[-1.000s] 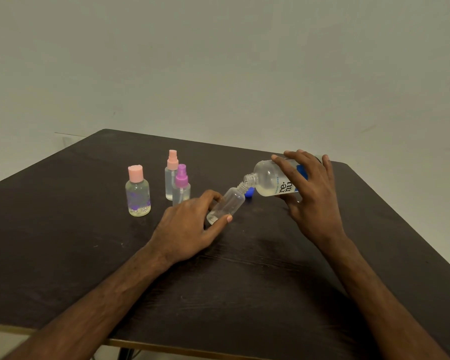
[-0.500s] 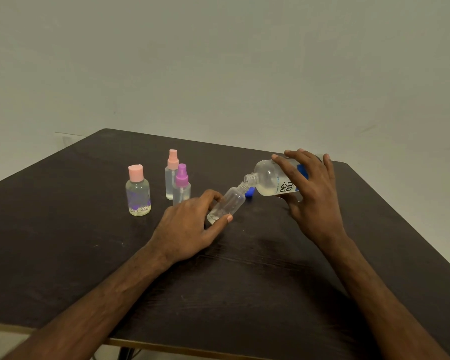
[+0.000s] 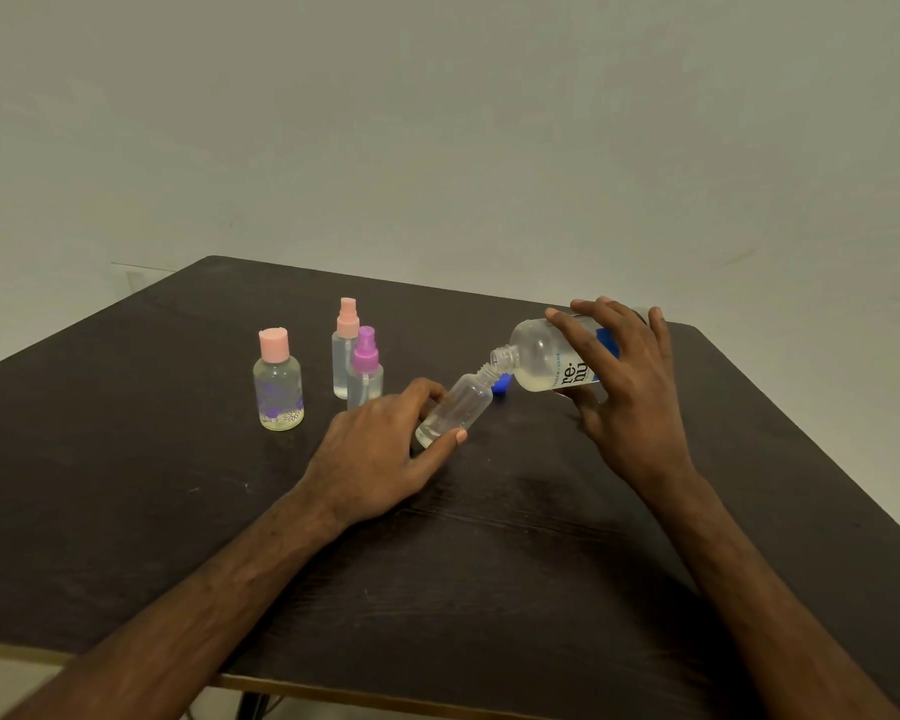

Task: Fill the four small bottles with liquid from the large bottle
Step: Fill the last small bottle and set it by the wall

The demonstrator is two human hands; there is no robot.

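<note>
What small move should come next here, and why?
Probably tip the large bottle slightly steeper with the right hand: its neck meets the mouth of the small bottle the left hand holds tilted, which shows only a little liquid.

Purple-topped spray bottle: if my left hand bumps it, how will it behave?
Likely tips: the purple-topped spray bottle is tall, narrow, upright. Probably light, being small clear plastic. Could knock the pink-topped spray bottle close behind it.

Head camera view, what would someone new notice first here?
The pour over the dark table: the right hand tips the large bottle, mouth to mouth with the uncapped small bottle held tilted by the left hand. Left of them stand a pink-capped bottle, a pink sprayer and a purple sprayer.
</note>
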